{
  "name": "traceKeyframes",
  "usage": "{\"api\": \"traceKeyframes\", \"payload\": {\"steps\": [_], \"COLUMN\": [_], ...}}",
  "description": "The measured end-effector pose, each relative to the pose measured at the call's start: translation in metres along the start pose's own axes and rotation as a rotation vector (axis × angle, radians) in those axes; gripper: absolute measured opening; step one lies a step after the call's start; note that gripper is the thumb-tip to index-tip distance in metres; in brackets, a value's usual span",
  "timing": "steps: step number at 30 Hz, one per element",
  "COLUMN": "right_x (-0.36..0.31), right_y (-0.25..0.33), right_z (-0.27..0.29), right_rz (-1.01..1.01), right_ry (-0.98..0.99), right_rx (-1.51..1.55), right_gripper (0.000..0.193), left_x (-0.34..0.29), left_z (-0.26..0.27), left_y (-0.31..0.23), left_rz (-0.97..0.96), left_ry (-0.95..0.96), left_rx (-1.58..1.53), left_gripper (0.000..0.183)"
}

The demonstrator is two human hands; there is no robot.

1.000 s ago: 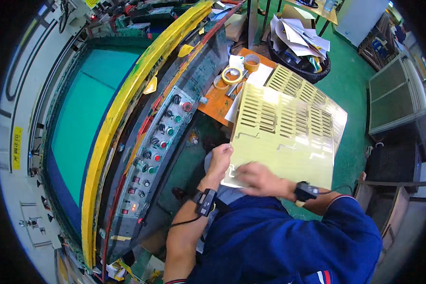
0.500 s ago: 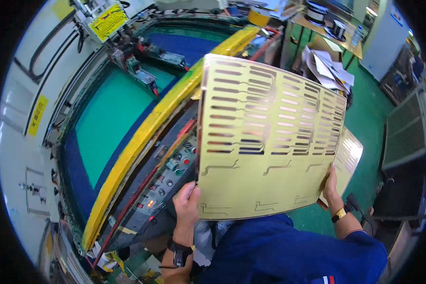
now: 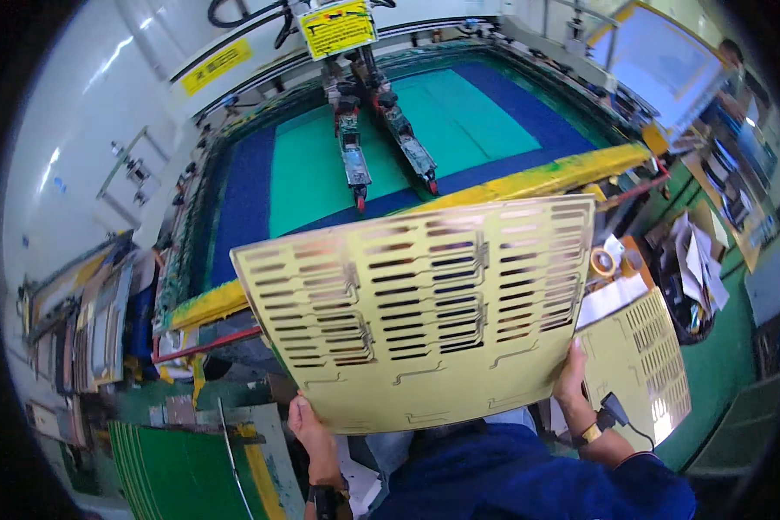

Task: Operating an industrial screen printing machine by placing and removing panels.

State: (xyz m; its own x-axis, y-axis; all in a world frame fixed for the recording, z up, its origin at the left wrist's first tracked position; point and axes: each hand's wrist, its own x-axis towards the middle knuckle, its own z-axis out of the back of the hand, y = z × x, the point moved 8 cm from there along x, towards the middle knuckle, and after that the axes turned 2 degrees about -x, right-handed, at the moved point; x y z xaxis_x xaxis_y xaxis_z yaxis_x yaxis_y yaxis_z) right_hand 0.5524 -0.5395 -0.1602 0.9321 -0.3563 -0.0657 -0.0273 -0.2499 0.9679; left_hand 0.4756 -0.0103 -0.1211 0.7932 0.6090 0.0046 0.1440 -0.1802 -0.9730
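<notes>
A large pale-yellow circuit board panel (image 3: 442, 381) with rows of coppery, shiny strips is held up in front of me, slightly tilted. My left hand (image 3: 310, 432) grips its lower left corner, thumb on the face. On the lower right edge, my right hand (image 3: 570, 373) is closed round the panel; its fingertips are hidden behind it. Just beyond the panel lies a screen-printing machine with a green screen mesh (image 3: 308, 186) and a yellow-coated front bar (image 3: 529, 180). A second similar panel (image 3: 615, 347) rests to the right of my right hand.
Two squeegee arms (image 3: 354, 160) hang over the mesh. Stacked green boards (image 3: 178, 472) and a metal rod (image 3: 232, 459) lie at lower left. To the right are a tape roll (image 3: 601, 262) and a bin of crumpled papers (image 3: 698, 256). Another person (image 3: 731, 61) stands far right.
My view has swung left, so the machine now lies straight ahead. The panel has turned and tipped flatter, facing the machine, with both hands still on it.
</notes>
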Motion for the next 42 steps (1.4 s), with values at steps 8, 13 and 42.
{"api": "traceKeyframes", "payload": {"steps": [8,13,42], "right_x": [-0.004,-0.013,-0.01], "right_y": [-0.023,0.008,-0.023], "right_z": [-0.016,-0.034,-0.013], "right_rz": [-0.072,0.003,-0.082], "right_ry": [0.127,0.077,0.104], "right_rx": [-0.297,-0.272,-0.322], "right_gripper": [0.05,0.051,0.045], "left_x": [-0.035,-0.036,-0.034], "left_z": [0.053,0.042,0.067], "left_y": [0.042,0.052,0.091], "left_rz": [0.115,0.091,0.155], "left_ry": [-0.152,-0.186,-0.052], "left_rx": [-0.079,-0.148,-0.075], "left_gripper": [0.037,0.039,0.047]}}
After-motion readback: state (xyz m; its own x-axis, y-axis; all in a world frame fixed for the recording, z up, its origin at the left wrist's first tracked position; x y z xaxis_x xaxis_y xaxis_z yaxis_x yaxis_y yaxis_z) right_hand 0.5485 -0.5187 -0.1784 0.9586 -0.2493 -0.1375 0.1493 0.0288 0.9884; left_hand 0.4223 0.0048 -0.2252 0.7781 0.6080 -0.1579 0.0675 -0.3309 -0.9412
